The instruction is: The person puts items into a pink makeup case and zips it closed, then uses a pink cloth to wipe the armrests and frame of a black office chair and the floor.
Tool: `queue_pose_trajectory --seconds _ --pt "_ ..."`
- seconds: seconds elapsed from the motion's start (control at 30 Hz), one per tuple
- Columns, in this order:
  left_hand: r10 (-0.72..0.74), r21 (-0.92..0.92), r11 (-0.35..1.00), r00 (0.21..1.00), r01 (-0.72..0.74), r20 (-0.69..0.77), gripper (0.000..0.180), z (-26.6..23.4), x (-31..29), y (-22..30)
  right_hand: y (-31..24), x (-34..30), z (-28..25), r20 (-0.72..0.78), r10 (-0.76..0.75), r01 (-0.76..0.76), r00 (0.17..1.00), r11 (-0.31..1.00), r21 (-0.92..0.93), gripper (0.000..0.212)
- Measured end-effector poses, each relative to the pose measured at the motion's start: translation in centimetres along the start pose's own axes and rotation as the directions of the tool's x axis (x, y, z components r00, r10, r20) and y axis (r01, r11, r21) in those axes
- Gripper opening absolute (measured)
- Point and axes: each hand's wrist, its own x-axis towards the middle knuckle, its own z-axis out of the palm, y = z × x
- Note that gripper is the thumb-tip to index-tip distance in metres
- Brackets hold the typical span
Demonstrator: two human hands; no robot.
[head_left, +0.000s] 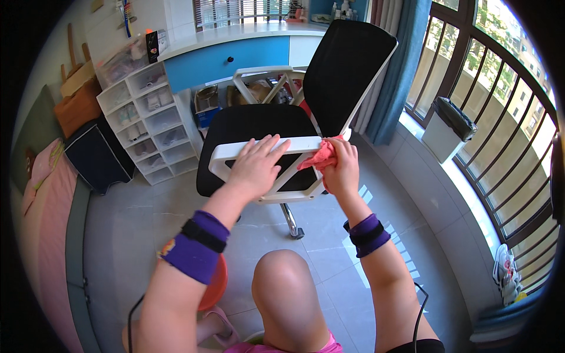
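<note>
Before me stands an office chair (259, 123) with a black seat, a black mesh back and white frame. My left hand (256, 165) lies flat on the chair's near white armrest (226, 152), fingers stretched out. At the back end of that armrest, my right hand (343, 166) grips a red cloth (319, 157) and presses it against the white frame. Part of the cloth is hidden inside the fingers. Purple bands with black straps wrap both wrists.
A white desk with a blue drawer (253, 57) stands behind the chair, beside clear-fronted storage boxes (162, 120). Left is a bed (50, 235). A red basin (216, 285) sits near my left forearm. A bin (444, 132) stands on the right window ledge.
</note>
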Motion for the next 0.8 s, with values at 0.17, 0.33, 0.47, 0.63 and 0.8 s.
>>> queue_pose_trajectory --seconds 0.17,0.33,0.47,0.63,0.8 --pt "-0.193 0.067 0.980 0.975 0.187 0.105 0.068 -4.4 -3.1 -4.6 -1.4 4.9 -2.8 -0.054 0.086 -0.078 0.995 0.988 0.134 0.048" --pt "-0.191 -0.125 0.976 0.979 0.180 -0.075 0.073 -1.9 -4.9 -6.9 -6.1 4.0 2.1 0.213 -0.255 0.291 0.943 0.943 -0.161 0.040" --pt "-0.254 -0.204 0.951 0.963 0.231 -0.094 0.081 -1.6 -4.2 -6.3 -9.9 3.9 5.6 0.253 -0.250 0.269 0.935 0.962 -0.040 0.035" --pt "-0.257 -0.414 0.900 0.936 0.140 -0.242 0.083 0.4 -4.0 -6.2 -13.9 2.9 9.0 0.230 -0.330 0.356 0.915 0.931 -0.080 0.025" --pt "-0.292 -0.620 0.771 0.945 0.143 -0.146 0.072 3.5 -5.1 -6.3 -10.7 3.1 5.1 0.161 -0.379 0.363 0.911 0.924 0.116 0.039"
